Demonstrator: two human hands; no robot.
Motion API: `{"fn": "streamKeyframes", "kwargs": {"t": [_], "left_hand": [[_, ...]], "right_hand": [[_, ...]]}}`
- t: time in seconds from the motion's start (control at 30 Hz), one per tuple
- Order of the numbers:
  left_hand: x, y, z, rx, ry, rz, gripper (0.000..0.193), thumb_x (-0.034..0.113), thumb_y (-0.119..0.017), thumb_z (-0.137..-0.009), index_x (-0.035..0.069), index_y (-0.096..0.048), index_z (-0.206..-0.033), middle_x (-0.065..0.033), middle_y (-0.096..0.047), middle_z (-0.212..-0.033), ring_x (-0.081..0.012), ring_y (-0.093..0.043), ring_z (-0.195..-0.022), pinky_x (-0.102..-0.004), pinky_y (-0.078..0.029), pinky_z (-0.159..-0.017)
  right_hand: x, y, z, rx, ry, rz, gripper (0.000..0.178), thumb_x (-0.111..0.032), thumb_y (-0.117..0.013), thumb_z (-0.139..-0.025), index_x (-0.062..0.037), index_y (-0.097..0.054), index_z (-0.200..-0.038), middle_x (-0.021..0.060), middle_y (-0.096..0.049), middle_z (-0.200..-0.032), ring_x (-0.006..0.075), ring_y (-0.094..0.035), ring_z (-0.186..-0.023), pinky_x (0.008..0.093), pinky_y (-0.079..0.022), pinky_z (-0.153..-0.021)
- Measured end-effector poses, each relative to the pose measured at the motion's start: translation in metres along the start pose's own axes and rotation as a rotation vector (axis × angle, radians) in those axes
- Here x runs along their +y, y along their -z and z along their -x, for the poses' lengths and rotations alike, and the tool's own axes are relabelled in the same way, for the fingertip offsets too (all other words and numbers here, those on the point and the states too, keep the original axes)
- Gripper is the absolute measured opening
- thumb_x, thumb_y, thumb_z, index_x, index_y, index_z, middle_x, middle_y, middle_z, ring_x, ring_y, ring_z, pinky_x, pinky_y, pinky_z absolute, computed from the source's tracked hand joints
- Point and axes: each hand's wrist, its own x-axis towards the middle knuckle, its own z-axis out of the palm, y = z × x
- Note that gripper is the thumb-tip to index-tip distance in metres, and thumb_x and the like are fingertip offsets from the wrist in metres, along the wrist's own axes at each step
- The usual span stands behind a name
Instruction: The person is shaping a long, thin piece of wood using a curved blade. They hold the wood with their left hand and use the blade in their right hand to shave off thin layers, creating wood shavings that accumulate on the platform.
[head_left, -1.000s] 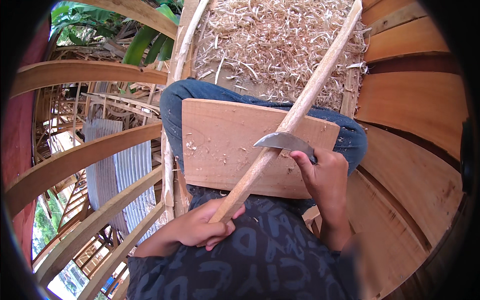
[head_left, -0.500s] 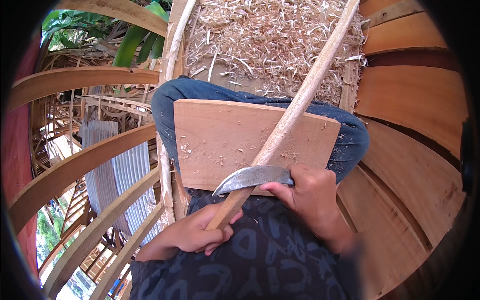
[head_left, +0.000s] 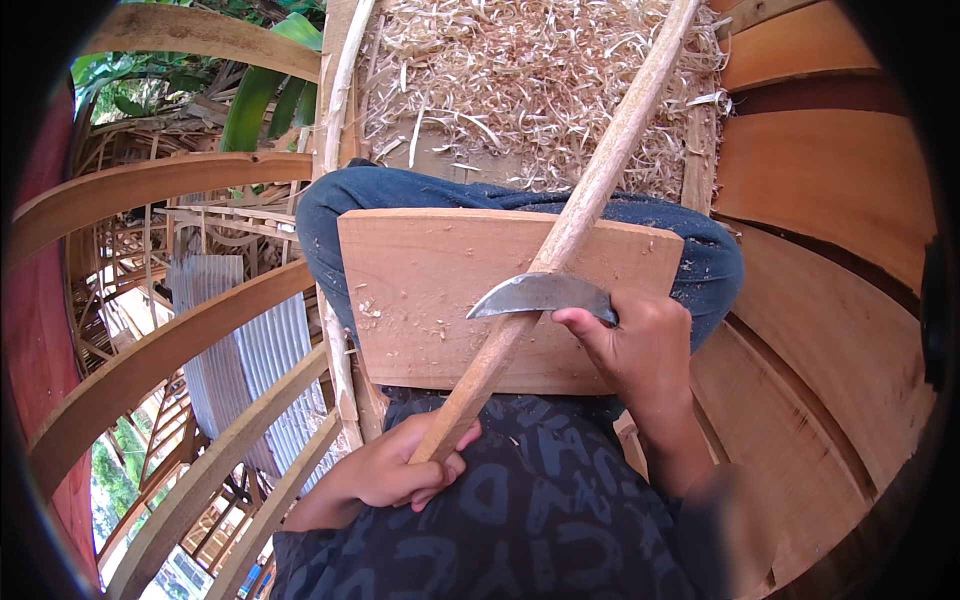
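My left hand (head_left: 412,465) is wrapped round the near end of a long wooden pole (head_left: 585,200), which slants up and away to the right. In my right hand (head_left: 645,345) is a knife with a curved metal blade (head_left: 540,294); its handle is hidden in my fist. The blade lies across the pole, touching its upper side, with the tip pointing left. Beneath the pole a flat wooden board (head_left: 430,290) rests on my lap, with a few small chips on it.
Curled wood shavings (head_left: 540,90) lie heaped beyond my crossed legs (head_left: 330,215). Curved timber ribs (head_left: 180,345) stand on the left, with corrugated metal sheets (head_left: 275,350) behind them. Wide planks (head_left: 820,180) form a wall on the right.
My right hand has moved the knife up and away along the pole, farther from my left hand. The left hand keeps its grip at the near end.
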Motion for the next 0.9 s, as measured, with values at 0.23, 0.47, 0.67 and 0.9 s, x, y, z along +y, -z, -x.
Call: {"fn": "streamKeyframes", "kwargs": {"t": [0.23, 0.47, 0.67, 0.9], "left_hand": [[0.004, -0.005, -0.001, 0.009, 0.007, 0.009, 0.028, -0.001, -0.044, -0.075, -0.001, -0.034, -0.101, -0.0044, -0.044, -0.058, -0.0103, -0.046, -0.039, -0.0222, -0.034, -0.036], [0.004, -0.003, -0.001, 0.001, 0.025, 0.021, 0.028, -0.001, -0.045, -0.075, 0.000, -0.034, -0.101, -0.0044, -0.044, -0.059, -0.0101, -0.045, -0.039, -0.0219, -0.034, -0.036], [0.005, -0.006, 0.000, 0.026, 0.015, 0.005, 0.028, -0.002, -0.044, -0.076, -0.001, -0.034, -0.101, -0.0044, -0.044, -0.058, -0.0103, -0.046, -0.039, -0.0217, -0.033, -0.035], [0.009, -0.007, -0.001, 0.010, 0.058, 0.002, 0.029, -0.002, -0.044, -0.075, -0.001, -0.034, -0.102, -0.0046, -0.045, -0.058, -0.0103, -0.046, -0.039, -0.0216, -0.033, -0.036]], "right_hand": [[-0.009, -0.005, 0.011, 0.056, 0.071, 0.008, 0.063, -0.062, -0.065, -0.069, -0.0052, -0.050, -0.048, 0.0118, -0.049, -0.043, 0.0293, -0.054, -0.040, 0.0360, -0.041, -0.038], [-0.017, -0.008, 0.014, 0.068, 0.136, -0.053, 0.062, -0.062, -0.065, -0.069, -0.0062, -0.050, -0.048, 0.0109, -0.048, -0.043, 0.0292, -0.053, -0.039, 0.0353, -0.040, -0.036], [0.010, -0.007, 0.000, 0.115, 0.068, 0.028, 0.062, -0.060, -0.065, -0.070, -0.0051, -0.049, -0.047, 0.0117, -0.047, -0.042, 0.0300, -0.052, -0.039, 0.0360, -0.040, -0.037], [-0.017, -0.004, 0.017, -0.049, 0.131, -0.129, 0.056, -0.053, -0.069, -0.070, -0.0019, -0.051, -0.056, 0.0157, -0.049, -0.051, 0.0338, -0.055, -0.049, 0.0383, -0.041, -0.043]]}}
